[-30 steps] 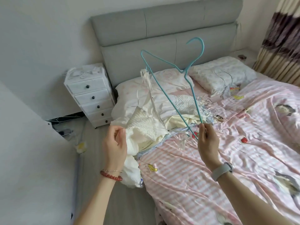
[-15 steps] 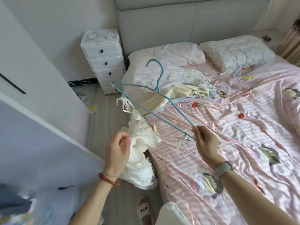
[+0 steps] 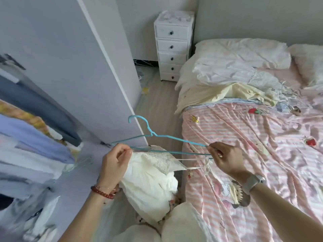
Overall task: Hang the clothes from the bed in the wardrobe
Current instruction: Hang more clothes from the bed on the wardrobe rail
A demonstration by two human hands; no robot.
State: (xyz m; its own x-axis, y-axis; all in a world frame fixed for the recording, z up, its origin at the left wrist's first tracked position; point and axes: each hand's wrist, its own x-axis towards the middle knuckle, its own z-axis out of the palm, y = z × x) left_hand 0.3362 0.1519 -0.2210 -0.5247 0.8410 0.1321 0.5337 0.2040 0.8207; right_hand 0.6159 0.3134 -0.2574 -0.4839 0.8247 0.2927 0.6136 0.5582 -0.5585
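Two hands (image 3: 115,160) (image 3: 225,158) — one blue hanger (image 3: 162,136), one white garment (image 3: 150,182).

Both forearms are bare, with a red bead bracelet (image 3: 103,191) on the left wrist and a grey-strapped watch (image 3: 253,182) on the right.

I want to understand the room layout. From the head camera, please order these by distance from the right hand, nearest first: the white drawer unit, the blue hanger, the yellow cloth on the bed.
1. blue hanger: its end is pinched by the right hand.
2. yellow cloth: farther up the bed, below the pillows.
3. white drawer unit: farthest, against the wall beside the bed.
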